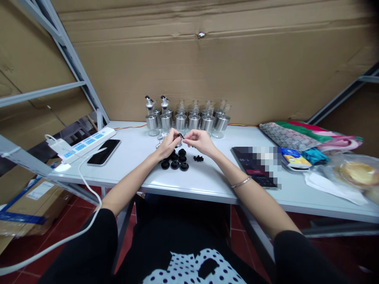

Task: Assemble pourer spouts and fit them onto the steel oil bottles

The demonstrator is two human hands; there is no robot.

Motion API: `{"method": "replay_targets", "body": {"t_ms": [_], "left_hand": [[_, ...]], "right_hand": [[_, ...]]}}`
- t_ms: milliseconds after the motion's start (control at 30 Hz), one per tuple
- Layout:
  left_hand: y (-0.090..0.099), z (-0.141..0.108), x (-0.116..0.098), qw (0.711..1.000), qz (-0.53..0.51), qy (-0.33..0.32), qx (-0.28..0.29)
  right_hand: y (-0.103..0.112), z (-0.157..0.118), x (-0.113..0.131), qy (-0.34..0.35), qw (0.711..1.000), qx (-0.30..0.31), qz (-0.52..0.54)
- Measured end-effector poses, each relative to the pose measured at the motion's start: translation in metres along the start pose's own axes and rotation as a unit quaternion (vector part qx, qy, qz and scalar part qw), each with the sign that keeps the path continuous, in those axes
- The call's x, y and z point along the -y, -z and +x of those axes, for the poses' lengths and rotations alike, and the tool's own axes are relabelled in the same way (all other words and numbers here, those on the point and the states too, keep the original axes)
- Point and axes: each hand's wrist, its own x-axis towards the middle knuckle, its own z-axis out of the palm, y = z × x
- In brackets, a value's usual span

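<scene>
The one view looks out from the person's head, above the near edge of the table (pixel 139 157), facing forward and down across the tabletop to the far edge and the cardboard (pixel 213 75) behind it. The shirt (pixel 192 236) is closest, filling the bottom middle; the left hand (pixel 169 145) and right hand (pixel 200 141) sit farther out, near the centre (small in so wide a view). The bottles (pixel 194 120) by the far edge are seen from the front and somewhat above. Both left corners of the table fall inside the view; its right end runs past the border.
</scene>
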Motion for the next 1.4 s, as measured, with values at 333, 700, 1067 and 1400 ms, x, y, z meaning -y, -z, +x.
{"method": "replay_targets", "body": {"t_ms": [333,700,1067,1400], "left_hand": [[-0.001,0.002,-0.001,0.998,-0.026,0.013,-0.057],[-0.001,0.002,-0.004,0.997,-0.019,-0.007,-0.072],[-0.006,0.002,-0.005,0.989,-0.066,0.002,-0.129],[-0.011,0.002,-0.005,0.982,-0.112,0.031,-0.147]], "right_hand": [[0.004,0.001,-0.001,0.008,0.999,-0.031,-0.042],[0.005,0.001,-0.006,0.045,0.995,-0.015,-0.092],[-0.017,-0.006,-0.005,0.065,0.996,-0.026,-0.051],[-0.015,-0.006,-0.005,0.093,0.990,-0.030,-0.102]]}}
